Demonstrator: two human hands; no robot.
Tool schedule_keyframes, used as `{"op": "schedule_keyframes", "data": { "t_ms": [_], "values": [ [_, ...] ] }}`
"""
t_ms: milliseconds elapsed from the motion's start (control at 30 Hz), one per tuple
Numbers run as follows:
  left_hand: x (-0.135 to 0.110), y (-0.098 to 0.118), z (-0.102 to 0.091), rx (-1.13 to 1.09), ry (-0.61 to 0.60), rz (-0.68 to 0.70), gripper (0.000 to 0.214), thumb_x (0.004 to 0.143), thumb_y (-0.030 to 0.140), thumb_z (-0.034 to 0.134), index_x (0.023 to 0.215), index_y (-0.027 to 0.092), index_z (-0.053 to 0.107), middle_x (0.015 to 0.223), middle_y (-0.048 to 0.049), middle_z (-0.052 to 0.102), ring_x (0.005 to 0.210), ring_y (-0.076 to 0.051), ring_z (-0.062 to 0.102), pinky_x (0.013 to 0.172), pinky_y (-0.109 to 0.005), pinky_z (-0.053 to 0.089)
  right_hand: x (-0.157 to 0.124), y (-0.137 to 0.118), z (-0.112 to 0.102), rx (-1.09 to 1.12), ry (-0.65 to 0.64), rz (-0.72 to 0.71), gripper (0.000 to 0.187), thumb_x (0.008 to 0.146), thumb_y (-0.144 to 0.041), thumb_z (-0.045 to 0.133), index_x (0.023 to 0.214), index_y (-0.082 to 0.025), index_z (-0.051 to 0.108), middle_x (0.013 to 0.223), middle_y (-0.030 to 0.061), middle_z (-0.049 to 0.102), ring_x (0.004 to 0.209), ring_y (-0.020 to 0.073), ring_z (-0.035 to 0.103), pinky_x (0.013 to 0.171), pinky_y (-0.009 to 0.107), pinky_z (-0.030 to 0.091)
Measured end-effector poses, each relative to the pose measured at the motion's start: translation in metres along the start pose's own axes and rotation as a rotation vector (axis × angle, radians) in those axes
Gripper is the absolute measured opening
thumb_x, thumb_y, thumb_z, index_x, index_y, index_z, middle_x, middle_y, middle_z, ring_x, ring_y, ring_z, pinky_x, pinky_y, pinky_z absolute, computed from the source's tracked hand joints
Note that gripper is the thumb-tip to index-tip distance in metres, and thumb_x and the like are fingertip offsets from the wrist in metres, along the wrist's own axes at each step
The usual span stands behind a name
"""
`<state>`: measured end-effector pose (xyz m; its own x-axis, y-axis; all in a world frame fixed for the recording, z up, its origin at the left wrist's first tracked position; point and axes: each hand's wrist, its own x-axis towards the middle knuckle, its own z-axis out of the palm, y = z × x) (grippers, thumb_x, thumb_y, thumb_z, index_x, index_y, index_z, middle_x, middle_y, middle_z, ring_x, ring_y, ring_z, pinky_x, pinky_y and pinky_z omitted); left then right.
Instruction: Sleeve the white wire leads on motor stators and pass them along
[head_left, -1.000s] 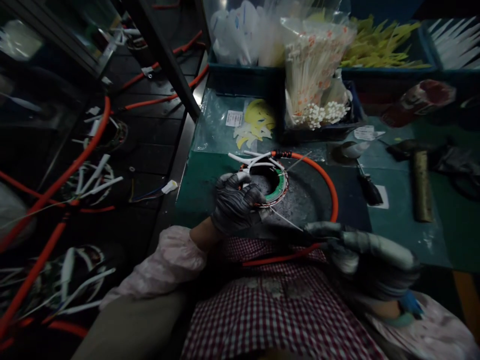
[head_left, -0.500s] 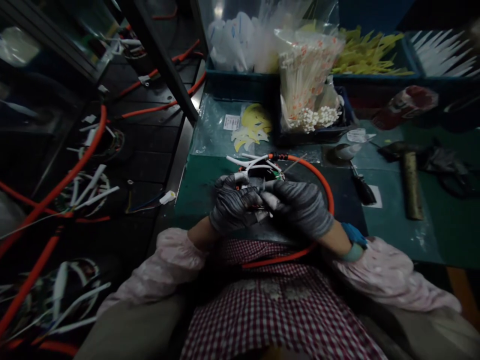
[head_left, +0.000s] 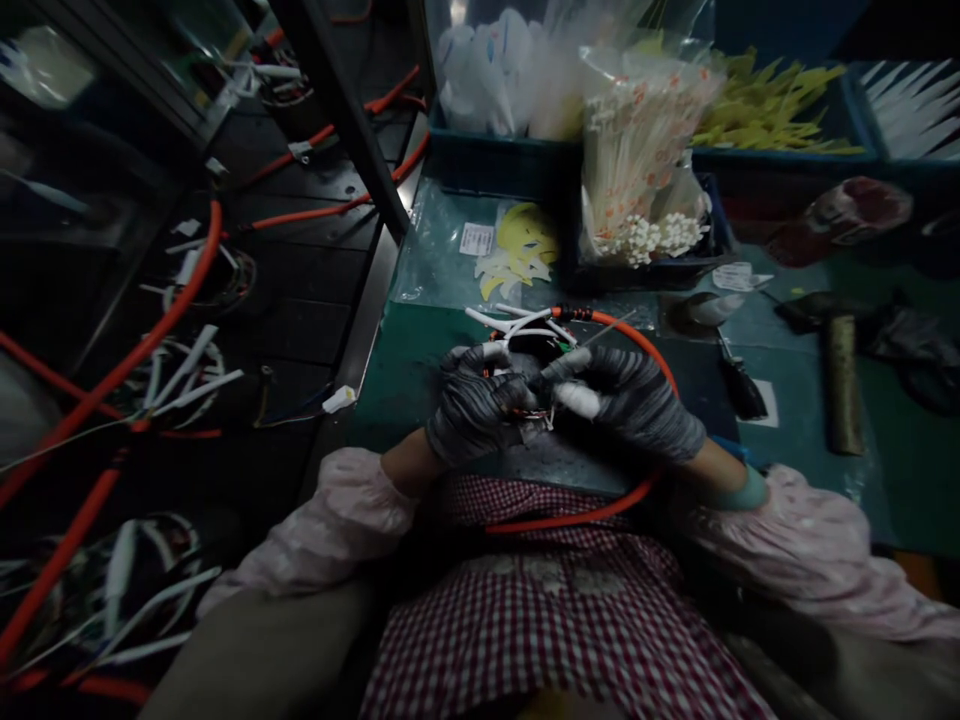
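A round wound coil with white sleeved leads point(head_left: 517, 322) lies on the green mat near the table's front edge, mostly hidden under my hands. My left hand point(head_left: 474, 408), in a grey glove, is closed on the coil's left side. My right hand point(head_left: 628, 400), also gloved, is pinched at the coil's near rim, fingertips meeting those of the left; what it pinches is too small to make out. An orange cable point(head_left: 651, 352) arcs from the coil's top round the right hand and back to my lap.
Blue bins at the back hold a bag of white cable ties point(head_left: 643, 150), yellow strips point(head_left: 765, 100) and white bags. A hammer point(head_left: 841, 380), a dark small tool point(head_left: 742, 385) and yellow cut-outs point(head_left: 521, 245) lie on the mat. More coils with orange cables fill the dark rack point(head_left: 187, 300) at left.
My right hand came in from the lower right, where it was stretched out a second ago, and now meets my left hand on the coil. The left hand has stayed put.
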<state>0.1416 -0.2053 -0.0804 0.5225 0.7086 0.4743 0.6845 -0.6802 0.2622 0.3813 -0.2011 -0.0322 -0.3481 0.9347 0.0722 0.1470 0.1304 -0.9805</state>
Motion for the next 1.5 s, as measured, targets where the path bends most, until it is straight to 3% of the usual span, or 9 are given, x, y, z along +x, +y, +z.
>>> {"op": "schedule_keyframes", "data": {
  "t_ms": [200,500,733,833,1033,1167,1267,1367,1500],
  "values": [
    [-0.001,0.002,-0.001,0.025,0.0,-0.014,0.034,0.076,0.055,0.091,0.086,0.026,0.074,0.101,-0.0034,0.073,0.121,-0.033,0.063,0.113,-0.05,0.041,-0.008,-0.001,0.0,-0.111,-0.051,-0.153,0.014,0.094,-0.023,0.079,0.106,-0.027,0.086,0.097,0.0021,0.086,0.086,0.0203,0.079,0.084,0.035,0.065],
    [-0.002,0.001,0.001,-0.047,-0.001,-0.038,0.032,0.083,0.055,0.087,0.086,0.027,0.073,0.102,-0.0013,0.074,0.124,-0.031,0.063,0.115,-0.045,0.033,-0.007,-0.008,0.007,-0.143,0.085,-0.068,0.009,0.097,-0.028,0.077,0.103,-0.024,0.082,0.093,0.0024,0.084,0.08,0.02,0.078,0.075,0.033,0.064],
    [0.001,0.002,-0.002,-0.054,-0.019,-0.047,0.038,0.074,0.059,0.091,0.089,0.028,0.075,0.104,-0.005,0.075,0.117,-0.035,0.068,0.107,-0.053,0.045,-0.019,0.011,0.005,-0.281,-0.164,-0.241,0.016,0.102,-0.04,0.074,0.108,-0.029,0.083,0.106,0.0059,0.085,0.094,0.0232,0.08,0.089,0.039,0.066],
    [0.001,0.003,-0.003,-0.054,-0.027,-0.049,0.038,0.071,0.057,0.092,0.088,0.027,0.075,0.104,-0.0055,0.075,0.119,-0.036,0.066,0.11,-0.054,0.043,-0.03,0.017,0.006,-0.294,-0.089,-0.133,0.024,0.103,-0.049,0.074,0.113,-0.028,0.081,0.106,0.0056,0.085,0.095,0.0252,0.081,0.088,0.041,0.066],
    [-0.002,0.004,0.002,-0.065,0.055,-0.077,0.038,0.079,0.06,0.086,0.085,0.025,0.074,0.11,-0.0061,0.072,0.118,-0.032,0.061,0.11,-0.049,0.04,-0.023,0.008,0.016,-0.277,-0.165,-0.213,0.02,0.105,-0.045,0.068,0.107,-0.03,0.081,0.101,0.0013,0.084,0.087,0.0202,0.08,0.083,0.035,0.067],
    [0.002,0.01,0.0,-0.053,0.165,-0.077,0.032,0.081,0.056,0.086,0.088,0.026,0.074,0.111,-0.0062,0.071,0.117,-0.03,0.062,0.105,-0.046,0.046,0.01,0.004,0.036,-0.301,0.063,-0.189,0.021,0.109,-0.037,0.056,0.103,-0.03,0.075,0.108,0.005,0.082,0.101,0.0245,0.078,0.095,0.043,0.067],
    [0.0,0.016,-0.003,-0.057,0.186,-0.044,0.025,0.083,0.045,0.087,0.089,0.029,0.07,0.103,-0.0033,0.074,0.119,-0.031,0.063,0.108,-0.049,0.046,0.019,0.002,0.031,-0.329,0.329,-0.237,0.017,0.109,-0.035,0.053,0.107,-0.032,0.07,0.112,0.0054,0.08,0.108,0.0264,0.075,0.105,0.048,0.064],
    [-0.02,0.018,-0.002,-0.085,0.226,-0.089,0.038,0.081,0.05,0.089,0.106,0.031,0.067,0.131,-0.0052,0.074,0.133,-0.036,0.06,0.115,-0.059,0.045,0.001,0.008,-0.008,-0.375,0.665,-0.252,0.008,0.108,-0.033,0.057,0.111,-0.032,0.066,0.108,0.0035,0.078,0.104,0.0248,0.074,0.105,0.049,0.062],
    [-0.053,0.005,0.0,-0.314,0.299,-0.48,0.073,0.094,0.058,0.074,0.158,0.031,0.049,0.166,-0.0141,0.051,0.152,-0.042,0.051,0.126,-0.069,0.044,-0.034,0.044,-0.092,-0.469,0.882,-0.122,0.016,0.099,-0.039,0.07,0.109,-0.028,0.065,0.106,0.0054,0.075,0.099,0.0259,0.073,0.099,0.049,0.062]
  ]
}}
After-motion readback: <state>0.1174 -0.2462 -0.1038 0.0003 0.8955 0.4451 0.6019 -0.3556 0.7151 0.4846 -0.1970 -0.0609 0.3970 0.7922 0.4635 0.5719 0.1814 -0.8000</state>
